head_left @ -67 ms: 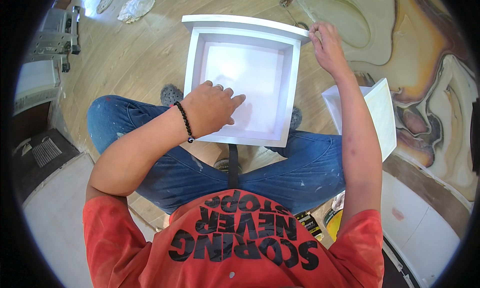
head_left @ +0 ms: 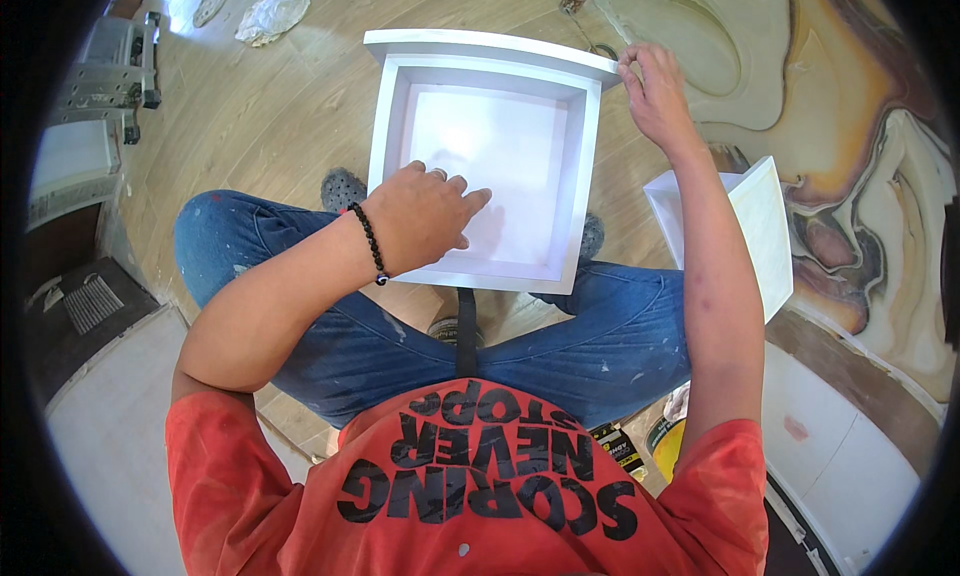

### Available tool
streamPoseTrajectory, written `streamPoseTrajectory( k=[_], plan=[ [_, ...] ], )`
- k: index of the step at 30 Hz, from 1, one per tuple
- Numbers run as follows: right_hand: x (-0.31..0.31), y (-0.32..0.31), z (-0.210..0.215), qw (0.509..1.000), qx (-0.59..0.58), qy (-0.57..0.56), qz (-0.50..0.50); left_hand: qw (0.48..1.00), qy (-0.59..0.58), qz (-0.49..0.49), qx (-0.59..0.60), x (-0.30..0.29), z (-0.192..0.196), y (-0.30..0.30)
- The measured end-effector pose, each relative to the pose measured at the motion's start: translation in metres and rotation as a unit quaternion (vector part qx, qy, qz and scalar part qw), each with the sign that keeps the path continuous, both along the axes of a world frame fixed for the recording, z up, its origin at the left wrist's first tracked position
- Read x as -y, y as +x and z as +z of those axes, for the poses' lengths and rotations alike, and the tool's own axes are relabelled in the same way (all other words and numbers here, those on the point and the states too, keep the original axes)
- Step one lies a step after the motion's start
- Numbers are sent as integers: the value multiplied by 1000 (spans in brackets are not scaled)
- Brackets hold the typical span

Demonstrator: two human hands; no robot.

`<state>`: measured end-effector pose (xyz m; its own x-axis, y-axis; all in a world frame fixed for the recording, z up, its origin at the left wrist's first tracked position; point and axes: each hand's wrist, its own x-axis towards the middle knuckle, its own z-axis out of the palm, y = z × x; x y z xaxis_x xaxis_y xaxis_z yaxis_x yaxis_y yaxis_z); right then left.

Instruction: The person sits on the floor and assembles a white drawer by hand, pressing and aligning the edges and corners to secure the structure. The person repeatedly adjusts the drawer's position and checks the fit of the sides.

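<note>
Squarely between both hands, white drawer (head_left: pixel 590 166)

White square painted-wood drawer box (head_left: pixel 392 126): smooth, matt-satin. Pale plank wood-look floor (head_left: pixel 270 106): slight sheen. Blue paint-flecked denim jeans (head_left: pixel 600 346). Black beaded bracelet (head_left: pixel 368 242), glossy. Red cotton shirt (head_left: pixel 250 496), matt.

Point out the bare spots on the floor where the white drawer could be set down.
Bare wood floor lies left of the drawer, between it, the crumpled rag and the grey machine. It is crowded elsewhere: the right hand grips the drawer's far corner, the left hand rests inside, and a white panel sits to the right.
</note>
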<state>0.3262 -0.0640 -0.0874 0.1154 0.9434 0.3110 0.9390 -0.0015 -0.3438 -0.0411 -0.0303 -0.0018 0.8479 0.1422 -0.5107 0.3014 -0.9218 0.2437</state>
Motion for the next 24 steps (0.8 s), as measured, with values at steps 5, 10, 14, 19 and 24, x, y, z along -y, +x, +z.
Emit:
streamPoseTrajectory(
  k=[5,10,14,19,24],
  plan=[
    [-7,0,3,1000,2,2,-7,1000,11,-1,8,-6,-1,3],
    [-11,12,-4,997,-82,-13,-4,1000,11,-2,9,-6,-3,3],
    [-9,24,10,989,-37,-99,-105,1000,11,2,12,-7,-3,1],
    [-1,31,10,933,24,-293,-208,1000,9,1,4,-6,-1,2],
    [5,34,-3,927,30,-312,-207,1000,15,0,6,-6,-2,3]
  ],
)
